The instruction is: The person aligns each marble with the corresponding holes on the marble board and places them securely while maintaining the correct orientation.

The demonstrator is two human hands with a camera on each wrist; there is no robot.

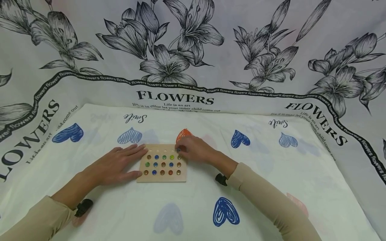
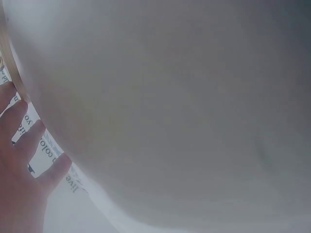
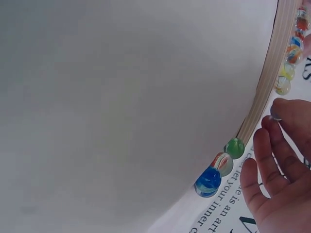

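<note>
A pale wooden board (image 1: 161, 179) lies on the cloth with rows of round hollows, several of them holding coloured glass marbles (image 1: 163, 164). The hollows showing in its far row hold no marbles. My left hand (image 1: 116, 165) rests along the board's left side, thumb at the near corner and fingers on the far one. At the far right corner, my right hand (image 1: 194, 149) pinches a small bluish marble (image 3: 275, 113) between thumb and fingertip. It covers that corner in the head view.
In the right wrist view, a green marble (image 3: 234, 148), a clear one with red streaks (image 3: 224, 164) and a blue one (image 3: 208, 182) sit close together near the board's end. White cloth with printed hearts (image 1: 226, 211) spreads around; a flower-printed cloth (image 1: 169, 67) rises behind.
</note>
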